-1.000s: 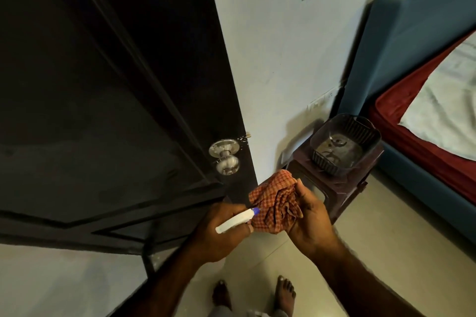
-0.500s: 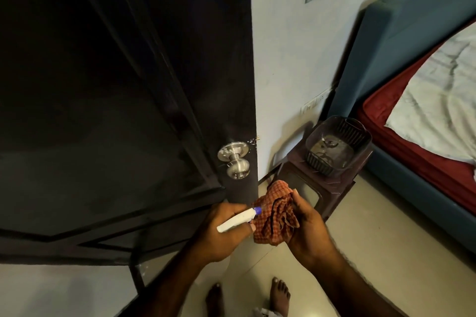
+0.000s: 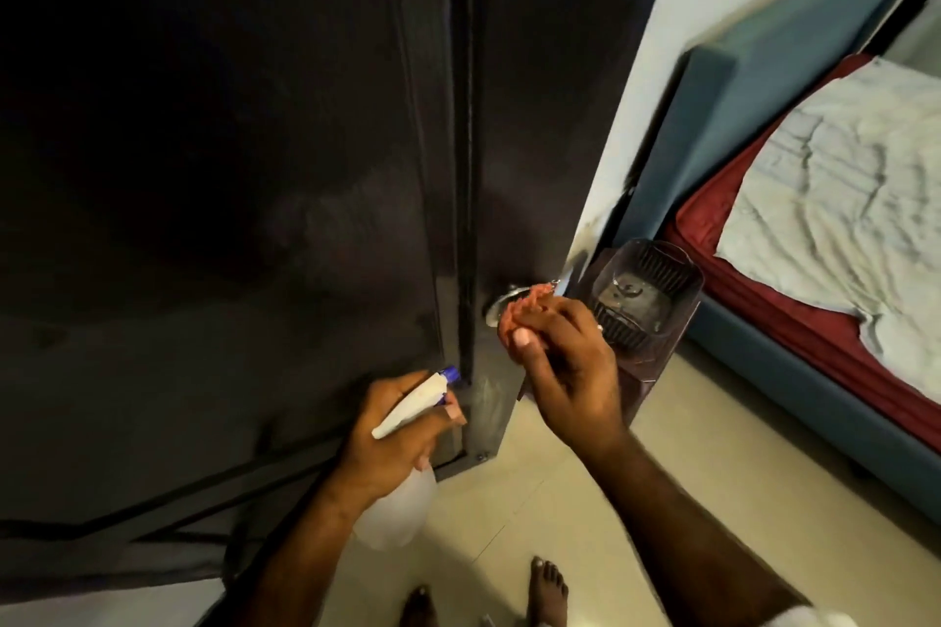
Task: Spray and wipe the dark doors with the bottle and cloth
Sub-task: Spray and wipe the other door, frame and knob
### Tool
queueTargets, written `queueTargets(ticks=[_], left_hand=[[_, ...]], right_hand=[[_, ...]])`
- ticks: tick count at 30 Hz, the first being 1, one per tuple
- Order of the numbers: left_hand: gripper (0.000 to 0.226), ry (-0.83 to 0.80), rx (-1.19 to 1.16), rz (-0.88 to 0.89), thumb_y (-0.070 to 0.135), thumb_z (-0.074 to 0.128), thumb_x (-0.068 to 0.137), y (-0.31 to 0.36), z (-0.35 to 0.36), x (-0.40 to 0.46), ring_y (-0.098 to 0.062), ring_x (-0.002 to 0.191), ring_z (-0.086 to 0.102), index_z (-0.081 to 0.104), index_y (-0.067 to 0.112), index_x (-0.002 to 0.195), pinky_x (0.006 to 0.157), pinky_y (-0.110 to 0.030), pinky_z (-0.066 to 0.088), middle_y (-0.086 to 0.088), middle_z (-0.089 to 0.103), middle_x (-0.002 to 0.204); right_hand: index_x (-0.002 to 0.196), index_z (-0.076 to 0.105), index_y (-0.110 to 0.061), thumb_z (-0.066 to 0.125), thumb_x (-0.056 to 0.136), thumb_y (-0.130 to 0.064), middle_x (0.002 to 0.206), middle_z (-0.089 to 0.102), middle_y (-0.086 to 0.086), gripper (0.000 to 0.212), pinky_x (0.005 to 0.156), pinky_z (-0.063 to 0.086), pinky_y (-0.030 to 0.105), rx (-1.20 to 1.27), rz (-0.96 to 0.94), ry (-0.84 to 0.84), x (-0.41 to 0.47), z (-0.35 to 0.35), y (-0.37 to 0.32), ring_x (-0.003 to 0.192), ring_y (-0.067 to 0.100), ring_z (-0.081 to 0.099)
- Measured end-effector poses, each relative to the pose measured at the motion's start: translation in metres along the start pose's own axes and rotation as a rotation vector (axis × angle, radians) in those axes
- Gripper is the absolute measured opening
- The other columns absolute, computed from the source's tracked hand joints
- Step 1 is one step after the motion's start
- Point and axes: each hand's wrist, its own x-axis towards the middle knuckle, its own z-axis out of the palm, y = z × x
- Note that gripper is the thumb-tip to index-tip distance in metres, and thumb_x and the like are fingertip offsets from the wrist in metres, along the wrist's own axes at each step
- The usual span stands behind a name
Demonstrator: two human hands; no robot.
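Note:
A dark door (image 3: pixel 254 168) fills the left and centre of the head view. Its silver knob (image 3: pixel 501 301) is mostly covered. My right hand (image 3: pixel 570 367) presses a bunched orange checked cloth (image 3: pixel 519 316) against that knob. Lower left of it, my left hand (image 3: pixel 392 428) grips a white spray bottle (image 3: pixel 407 484). The bottle's blue nozzle tip (image 3: pixel 450 373) points up at the door's edge strip, close to the surface.
A dark stool (image 3: pixel 641 382) with a clear plastic basket (image 3: pixel 646 295) stands right beside the door edge. A bed with blue frame (image 3: pixel 794 402), red sheet and pale cover fills the right. My bare feet (image 3: pixel 547 586) stand on the tiled floor.
My right hand has risen with the cloth from beside the bottle up onto the door knob. The left hand has turned the nozzle toward the door. The view has shifted closer to the door.

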Motion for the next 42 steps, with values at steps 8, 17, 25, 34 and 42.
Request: queueTargets(ticks=[8,17,25,34,42], left_hand=[[0.049,-0.098,-0.045,0.111,0.045,0.076,0.079,0.020,-0.026,0.010,-0.020,0.043,0.055,0.074,-0.002,0.092,0.043,-0.023,0.048,-0.029,0.066,0.071],[0.034,-0.128,-0.040,0.111,0.035,0.073,0.085,0.040,-0.012,0.030,-0.034,0.050,0.053,0.073,0.002,0.093,0.043,-0.027,0.047,-0.030,0.070,0.083],[0.008,0.004,0.073,0.093,0.015,0.072,0.098,0.047,-0.005,0.036,-0.013,0.044,0.057,0.075,0.011,0.091,0.045,-0.023,0.052,-0.003,0.069,0.064],[0.029,0.123,0.029,0.071,0.021,0.069,0.086,0.060,0.010,0.020,-0.017,0.043,0.054,0.072,-0.007,0.091,0.046,-0.025,0.049,-0.028,0.064,0.071],[0.041,0.116,0.059,0.070,0.043,0.073,0.078,0.060,0.011,0.010,-0.021,0.045,0.055,0.076,0.003,0.088,0.046,-0.029,0.052,-0.032,0.063,0.073]], right_hand=[[0.130,0.073,-0.014,0.068,0.102,-0.036,0.133,0.060,0.011,0.035,0.094,0.053,0.050,-0.476,-0.107,-0.048,-0.011,0.019,0.002,0.122,0.033,0.056],[0.134,0.074,-0.012,0.071,0.091,-0.040,0.129,0.071,0.018,0.051,0.114,0.048,0.061,1.163,1.199,0.225,0.017,0.034,0.006,0.116,0.039,0.068],[0.112,0.070,-0.039,0.052,0.103,-0.050,0.109,0.072,-0.002,0.023,0.082,0.064,0.055,0.171,0.526,0.143,0.011,0.021,0.001,0.097,0.023,0.072],[0.131,0.076,-0.012,0.073,0.102,-0.030,0.136,0.067,0.018,0.034,0.104,0.048,0.057,-0.416,-0.458,-0.062,-0.010,0.009,0.037,0.127,0.042,0.059],[0.118,0.069,-0.019,0.061,0.106,-0.045,0.104,0.072,0.015,0.029,0.081,0.062,0.055,0.793,0.651,0.227,0.008,0.034,0.031,0.087,0.032,0.073]])
